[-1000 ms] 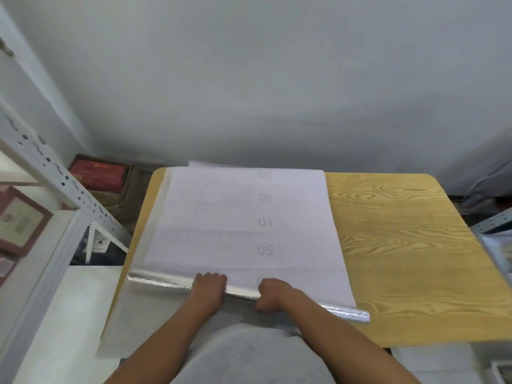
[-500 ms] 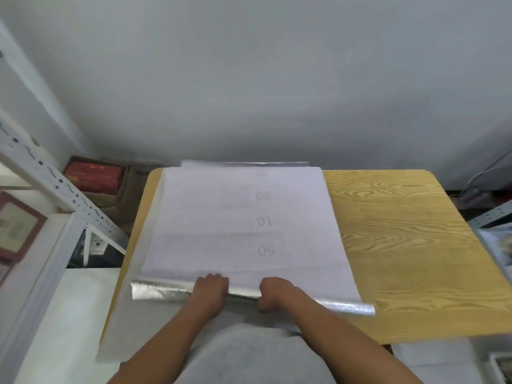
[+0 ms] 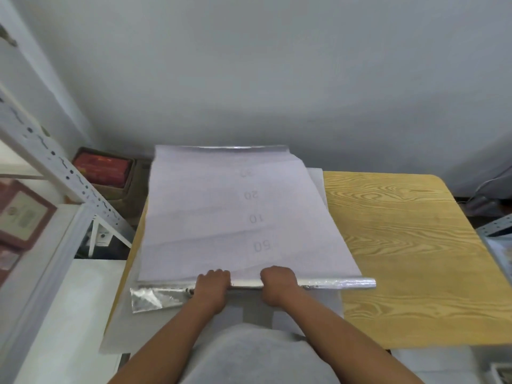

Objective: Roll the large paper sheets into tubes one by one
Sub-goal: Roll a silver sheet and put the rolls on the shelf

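Two hands curl over the near rolled edge of a large paper sheet point(image 3: 221, 217): left hand point(image 3: 212, 286) and right hand point(image 3: 277, 285) grip the crinkled silvery roll point(image 3: 338, 282) between and beside them. Beyond their knuckles the matte white sheet, faintly numbered, stretches flat across the wood-grain table point(image 3: 401, 245).

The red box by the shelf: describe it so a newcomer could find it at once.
Start at the wooden table and look past its far left corner, down toward the floor by the wall. Behind the slanted white perforated shelf rail sits the red box; it is the only red-topped thing there.
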